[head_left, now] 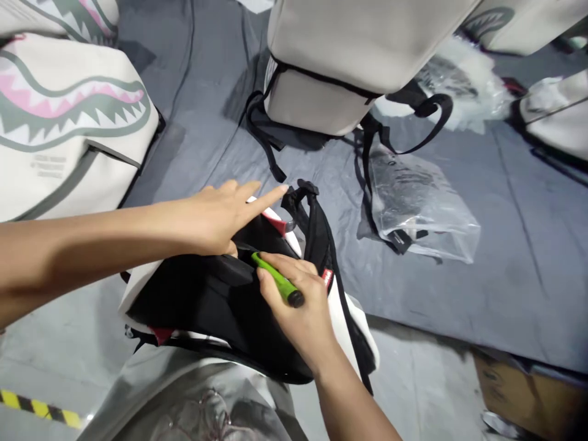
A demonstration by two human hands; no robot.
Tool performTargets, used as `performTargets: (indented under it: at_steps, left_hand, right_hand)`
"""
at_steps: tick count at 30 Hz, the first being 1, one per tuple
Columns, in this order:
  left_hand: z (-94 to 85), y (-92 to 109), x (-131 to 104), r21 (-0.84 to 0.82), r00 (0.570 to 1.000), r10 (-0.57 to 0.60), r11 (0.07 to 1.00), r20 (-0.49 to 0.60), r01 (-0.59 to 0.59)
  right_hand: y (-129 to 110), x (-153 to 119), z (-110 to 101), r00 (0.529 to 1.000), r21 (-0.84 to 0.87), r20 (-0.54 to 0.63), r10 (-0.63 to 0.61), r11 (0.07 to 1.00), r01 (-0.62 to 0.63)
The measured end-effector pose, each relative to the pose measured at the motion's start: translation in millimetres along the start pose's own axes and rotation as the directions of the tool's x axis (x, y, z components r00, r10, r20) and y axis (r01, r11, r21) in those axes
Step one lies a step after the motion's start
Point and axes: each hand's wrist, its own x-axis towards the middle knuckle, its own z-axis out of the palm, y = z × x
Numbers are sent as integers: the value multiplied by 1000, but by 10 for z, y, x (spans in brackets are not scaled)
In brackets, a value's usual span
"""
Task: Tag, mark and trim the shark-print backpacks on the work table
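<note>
A black and white backpack (197, 300) with red trim lies over the front edge of the table, close to my body. My left hand (225, 214) rests on its upper part, fingers stretched and spread, with one fingertip tucked at the edge of a dark opening. Closed around a green marker pen (278, 282) with a black end, my right hand (301, 300) holds it slanted over the backpack. The pen's front end points toward that opening; its tip is hidden. Black shoulder straps (316, 226) lie to the right of my hands.
A grey-covered table (459, 294) spreads ahead. On it stand a beige backpack (335, 55) and a white backpack with a shark-mouth print (68, 116). A clear plastic bag (422, 196) lies at the right. Below the table edge is a cardboard box (519, 392).
</note>
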Motion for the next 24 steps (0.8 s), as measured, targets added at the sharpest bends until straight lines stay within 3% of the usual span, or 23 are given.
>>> performTargets:
  at_steps: [6,11,15,21,24]
  left_hand:
    - [17,202,-17,180,977,-212,962,16,206]
    - [61,132,-22,201,994,-105,974,-2,103]
    - [20,49,-76,169,996,-60,984,62,48]
    - [-114,112,-87,120,957,-230,970,177,211]
    - [-100,62,-73,60,954,-214,977,212,206]
  right_hand:
    - [32,53,240,1000,251,-11,-24,968,26]
    - [118,48,230,997,259,8,-73,964,68]
    - [122,43,208,996,272,-6,-84,959,83]
    - [140,15,172,996,310,3,-88,947,83]
    - [141,20,166,999,313,36,-17,950,5]
